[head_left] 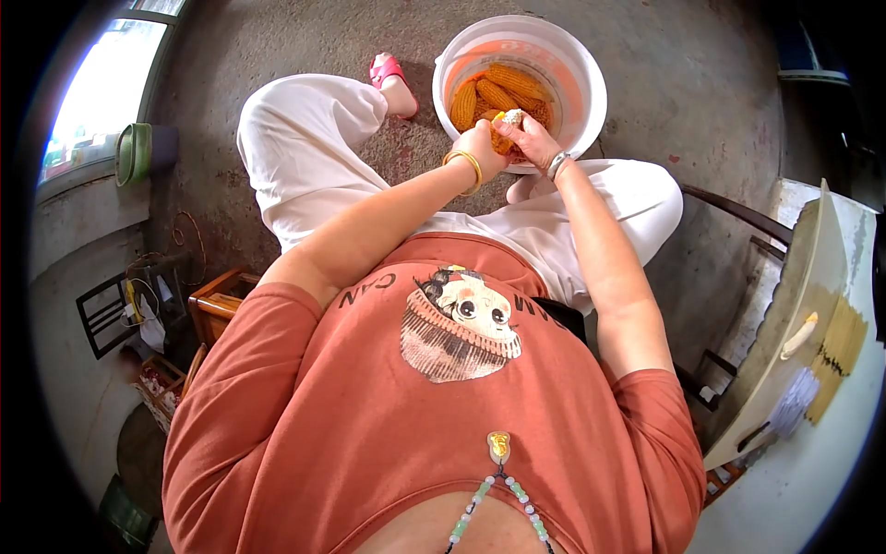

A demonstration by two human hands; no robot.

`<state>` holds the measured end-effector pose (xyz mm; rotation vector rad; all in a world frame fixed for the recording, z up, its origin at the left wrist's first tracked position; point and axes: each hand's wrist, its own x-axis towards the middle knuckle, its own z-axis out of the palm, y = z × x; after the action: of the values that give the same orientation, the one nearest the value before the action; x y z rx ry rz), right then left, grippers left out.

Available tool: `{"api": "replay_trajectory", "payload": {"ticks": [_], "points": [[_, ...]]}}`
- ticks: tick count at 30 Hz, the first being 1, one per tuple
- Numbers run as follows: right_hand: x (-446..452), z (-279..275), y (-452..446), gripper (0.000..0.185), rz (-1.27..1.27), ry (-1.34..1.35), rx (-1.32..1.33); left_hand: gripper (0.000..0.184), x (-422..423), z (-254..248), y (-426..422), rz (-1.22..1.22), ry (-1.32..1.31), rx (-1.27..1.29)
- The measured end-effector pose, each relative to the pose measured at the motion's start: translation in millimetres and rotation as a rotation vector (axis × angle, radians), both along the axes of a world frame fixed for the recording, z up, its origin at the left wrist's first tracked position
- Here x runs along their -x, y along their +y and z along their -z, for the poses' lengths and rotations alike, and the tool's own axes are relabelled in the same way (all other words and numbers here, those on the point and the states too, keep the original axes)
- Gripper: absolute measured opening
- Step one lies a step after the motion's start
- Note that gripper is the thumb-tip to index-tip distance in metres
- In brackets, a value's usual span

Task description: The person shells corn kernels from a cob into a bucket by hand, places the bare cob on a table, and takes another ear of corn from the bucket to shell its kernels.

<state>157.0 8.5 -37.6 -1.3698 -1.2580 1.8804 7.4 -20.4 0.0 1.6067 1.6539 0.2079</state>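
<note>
My left hand [479, 144], with a gold bangle at its wrist, is closed around an ear of corn [501, 141]. Beside it, my right hand [532, 143] also grips the ear, its thumb pressed near the pale, bare end. Orange kernels show between the two hands; the fingers cover much of the rest. Both hands are over the near rim of a white bucket [591, 78]. Inside the bucket lie several orange ears of corn [513, 81], together with loose kernels partly hidden by my hands.
My white-trousered legs flank the bucket on the concrete floor [305, 37]. A foot in a pink slipper [388, 69] is left of it. A green bin [135, 154] and wooden furniture [217, 305] stand to the left. At right is a board [794, 277] with brushes on it.
</note>
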Motion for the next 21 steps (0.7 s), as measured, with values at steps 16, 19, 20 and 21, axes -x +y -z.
{"api": "replay_trajectory", "payload": {"ticks": [16, 19, 20, 21], "points": [[-5.7, -0.5, -4.0, 0.040, -0.011, 0.208, 0.109, 0.054, 3.7, 3.7, 3.6, 0.031, -0.070, 0.042], [-6.6, 1.4, -3.9, 0.043, -0.011, 0.227, 0.133, 0.054, 5.1, 2.0, 3.3, 0.034, -0.104, 0.033], [-6.8, 1.5, -3.9, 0.046, -0.004, 0.243, 0.153, 0.054, 6.2, 3.2, 3.8, 0.033, -0.124, 0.039], [-6.7, 1.5, -3.8, 0.050, 0.003, 0.258, 0.173, 0.055, 7.7, 5.0, 4.3, 0.032, -0.144, 0.045]]}}
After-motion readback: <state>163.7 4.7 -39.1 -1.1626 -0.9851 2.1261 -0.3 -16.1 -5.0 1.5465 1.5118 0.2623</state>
